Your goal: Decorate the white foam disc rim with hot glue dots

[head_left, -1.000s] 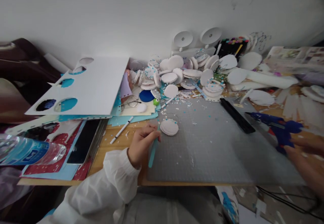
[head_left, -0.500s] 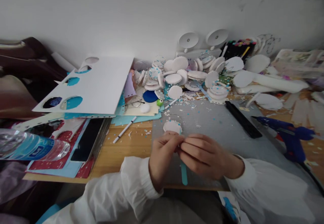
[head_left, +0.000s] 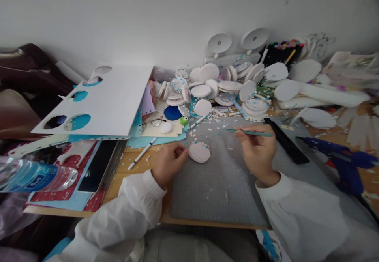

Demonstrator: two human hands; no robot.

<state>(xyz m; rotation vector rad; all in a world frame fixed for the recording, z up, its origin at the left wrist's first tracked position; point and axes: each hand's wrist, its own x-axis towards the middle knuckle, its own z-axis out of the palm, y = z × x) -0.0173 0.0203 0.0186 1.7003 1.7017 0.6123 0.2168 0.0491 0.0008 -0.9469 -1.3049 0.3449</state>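
Observation:
In my right hand are slim teal tweezers, pinched between thumb and fingers. They lie nearly level above the grey cutting mat, tips pointing left. A white round disc with small blue bits and a thin wire along its far edge rests on the mat. Just left of it is my left hand, fingers loosely curled and the thumb apart from them. The thumb tip is at the disc's left edge; whether it touches is unclear. Nothing shows in the left hand.
Behind the mat lies a heap of white discs. A black bar and a blue glue gun are at right. At left are a white board with holes, a phone, a water bottle and a marker.
My hands, together in front of the disc before, have separated. The right hand moved right and up with the tweezers, now level; the left moved left, uncovering the disc.

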